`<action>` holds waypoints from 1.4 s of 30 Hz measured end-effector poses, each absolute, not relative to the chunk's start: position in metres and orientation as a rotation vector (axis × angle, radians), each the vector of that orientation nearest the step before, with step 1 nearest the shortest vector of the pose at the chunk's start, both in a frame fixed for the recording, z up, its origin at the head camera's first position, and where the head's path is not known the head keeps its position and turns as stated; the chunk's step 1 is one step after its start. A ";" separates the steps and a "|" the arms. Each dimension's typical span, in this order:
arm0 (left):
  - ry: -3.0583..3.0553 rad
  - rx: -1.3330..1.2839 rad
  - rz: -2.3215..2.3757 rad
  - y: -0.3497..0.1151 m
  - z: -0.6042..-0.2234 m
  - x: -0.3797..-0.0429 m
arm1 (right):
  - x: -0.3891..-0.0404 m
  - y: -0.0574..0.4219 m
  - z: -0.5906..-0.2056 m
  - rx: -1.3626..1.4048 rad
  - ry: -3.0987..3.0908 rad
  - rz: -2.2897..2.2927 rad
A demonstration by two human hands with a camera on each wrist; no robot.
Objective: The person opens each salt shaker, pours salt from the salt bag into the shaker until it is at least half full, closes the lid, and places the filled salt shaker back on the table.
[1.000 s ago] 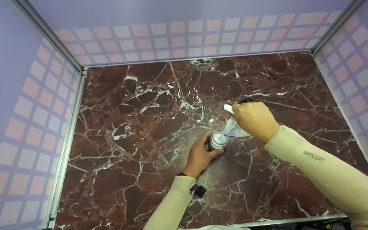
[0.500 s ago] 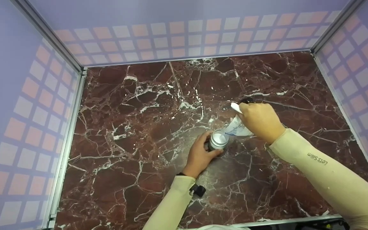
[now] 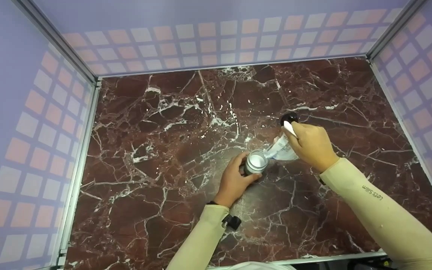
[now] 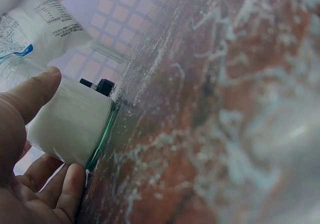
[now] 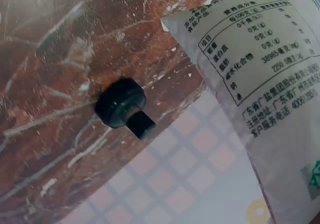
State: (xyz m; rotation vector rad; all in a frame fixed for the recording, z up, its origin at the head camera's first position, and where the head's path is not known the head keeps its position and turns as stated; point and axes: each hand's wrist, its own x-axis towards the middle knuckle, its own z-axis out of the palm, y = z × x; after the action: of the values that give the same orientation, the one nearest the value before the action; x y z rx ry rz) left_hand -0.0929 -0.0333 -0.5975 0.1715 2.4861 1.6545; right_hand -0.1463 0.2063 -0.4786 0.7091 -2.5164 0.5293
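Observation:
A clear glass jar (image 3: 256, 163) stands upright on the marbled surface, with white salt inside. My left hand (image 3: 235, 182) holds it, fingers and thumb curled round its side. In the left wrist view, the white fill takes up most of the jar (image 4: 75, 119). My right hand (image 3: 312, 145) grips a printed plastic salt bag (image 3: 282, 150) by its gathered end. The bag's lower corner is at the jar's rim. Printed nutrition text covers the bag (image 5: 265, 59) in the right wrist view.
A round black stopper with a knob (image 5: 119, 103) lies on the marbled table (image 3: 144, 217) just beyond the right hand. White specks are scattered across the table's middle. Purple checkered panels (image 3: 208, 22) enclose the back and both sides.
My right hand has moved a little to the right and towards me with the salt bag, bringing more of the black stopper into view. The left hand and jar have hardly moved.

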 end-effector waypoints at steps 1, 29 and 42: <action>2.483 0.168 1.657 -0.033 -0.597 -0.093 | -0.146 0.208 -0.481 0.701 -2.502 0.566; 2.570 0.166 1.625 -0.033 -0.598 -0.096 | -0.145 0.258 -0.564 -0.041 -1.636 1.603; 2.585 0.179 1.615 -0.032 -0.600 -0.092 | -0.159 0.277 -0.583 -0.274 -1.408 1.899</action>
State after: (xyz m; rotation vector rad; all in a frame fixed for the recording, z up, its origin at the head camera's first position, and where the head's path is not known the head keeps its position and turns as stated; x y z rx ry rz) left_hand -0.0922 -0.0324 -0.6001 0.1795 2.5849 1.6145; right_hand -0.1591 0.2767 -0.5829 -0.2742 -1.4081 1.8985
